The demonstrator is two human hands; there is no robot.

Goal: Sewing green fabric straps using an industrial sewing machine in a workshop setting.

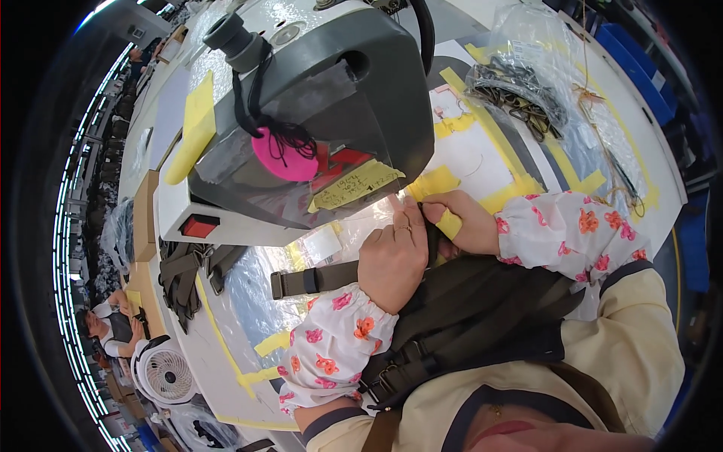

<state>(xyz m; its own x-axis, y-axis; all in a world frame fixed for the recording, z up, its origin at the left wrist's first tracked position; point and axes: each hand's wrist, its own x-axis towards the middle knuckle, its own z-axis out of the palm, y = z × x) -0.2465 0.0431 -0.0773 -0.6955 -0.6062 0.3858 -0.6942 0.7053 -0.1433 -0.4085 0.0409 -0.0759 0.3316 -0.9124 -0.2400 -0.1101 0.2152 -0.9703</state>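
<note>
Dark olive webbing (433,230) runs up between my two hands to the edge of the sewing machine head (331,113). My left hand (395,260) is closed on it, with the fingertips close together below the machine. From the right, my right hand (463,218) grips the same webbing, yellow tape wrapped around its thumb. A strap end with a metal buckle (277,285) sticks out to the left of my left hand. The rest of the dark olive straps (482,301) lies bunched over my lap. The machine head hides the needle area.
Bundled straps with metal hooks (188,271) lie left of the machine. A clear plastic bag of metal hooks (520,94) rests at the far right. Yellow tape (512,158) marks the white table. A white fan (167,374) and another person (113,324) are at the left.
</note>
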